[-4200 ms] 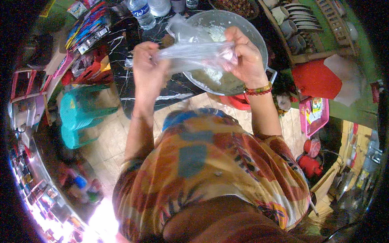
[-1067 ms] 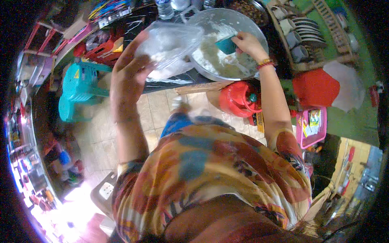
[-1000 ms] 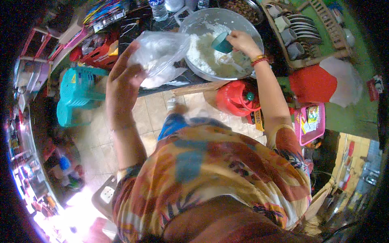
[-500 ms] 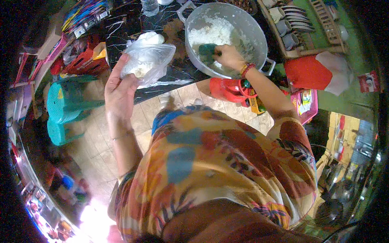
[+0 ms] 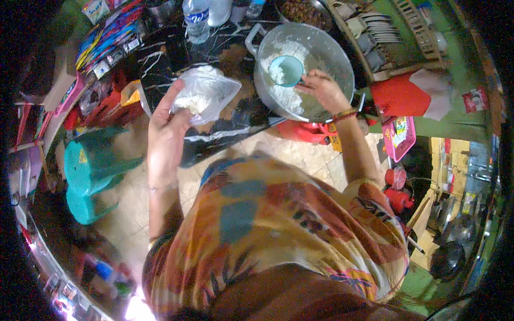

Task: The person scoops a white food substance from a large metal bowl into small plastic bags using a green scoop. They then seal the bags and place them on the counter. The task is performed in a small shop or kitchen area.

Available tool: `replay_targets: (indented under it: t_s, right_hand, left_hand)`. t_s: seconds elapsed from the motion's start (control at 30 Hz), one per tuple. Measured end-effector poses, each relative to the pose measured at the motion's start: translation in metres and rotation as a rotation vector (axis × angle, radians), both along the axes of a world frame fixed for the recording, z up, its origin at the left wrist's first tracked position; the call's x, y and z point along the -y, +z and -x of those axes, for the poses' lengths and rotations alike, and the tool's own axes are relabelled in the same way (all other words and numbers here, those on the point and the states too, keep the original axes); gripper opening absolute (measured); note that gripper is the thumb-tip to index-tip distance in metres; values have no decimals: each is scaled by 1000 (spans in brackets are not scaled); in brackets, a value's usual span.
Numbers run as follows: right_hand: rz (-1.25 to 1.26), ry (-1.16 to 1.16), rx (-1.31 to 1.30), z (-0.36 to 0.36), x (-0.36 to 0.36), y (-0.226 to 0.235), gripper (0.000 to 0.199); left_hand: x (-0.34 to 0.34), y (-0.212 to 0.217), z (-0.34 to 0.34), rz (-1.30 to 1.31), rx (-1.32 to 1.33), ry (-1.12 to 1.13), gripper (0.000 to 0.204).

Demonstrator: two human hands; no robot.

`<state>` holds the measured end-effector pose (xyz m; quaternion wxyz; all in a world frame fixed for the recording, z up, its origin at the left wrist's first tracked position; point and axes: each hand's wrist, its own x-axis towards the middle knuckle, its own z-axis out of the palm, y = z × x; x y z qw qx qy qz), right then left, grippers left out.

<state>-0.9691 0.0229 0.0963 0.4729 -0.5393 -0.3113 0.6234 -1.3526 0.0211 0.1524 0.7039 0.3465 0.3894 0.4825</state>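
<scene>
My left hand (image 5: 167,125) grips a clear plastic bag (image 5: 217,92) by its near side, thumb and fingers pinched on it. White powder shows inside the bag, which is over the black marbled table (image 5: 214,142). In my right hand (image 5: 326,93) is a small teal cup (image 5: 289,70), its mouth facing up with some white powder inside. That cup is over a wide grey metal pot (image 5: 340,60) with side handles. White powder (image 5: 289,100) is heaped in the pot, and more of it is smeared along the inner wall.
Behind the pot stands a bowl of brown pieces (image 5: 305,12). A water bottle (image 5: 197,22) stands at the table's back. To the right is a rack with plates (image 5: 381,28); a pink basket (image 5: 407,143) sits lower. Teal stools (image 5: 85,168) stand on the left.
The cup was down in the powder with its dark outside showing; now it is turned mouth up with powder inside. My left hand still holds the bag. The whole view has shifted slightly.
</scene>
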Motion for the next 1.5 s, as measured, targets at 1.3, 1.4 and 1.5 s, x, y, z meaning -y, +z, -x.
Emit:
replay_targets:
  t_s: [1.3,1.4,1.5]
  right_hand:
    - [-844,173,1333,21,10,74,101]
    - [-571,440,458,51,2,45,59]
    - [-603,323,744,67,8,51,16]
  left_hand:
    - [36,75,-126,-431,-37,180,56]
    - [48,63,-104,-528,-277,150,49]
    - [52,43,-80,-880,-975,457,17]
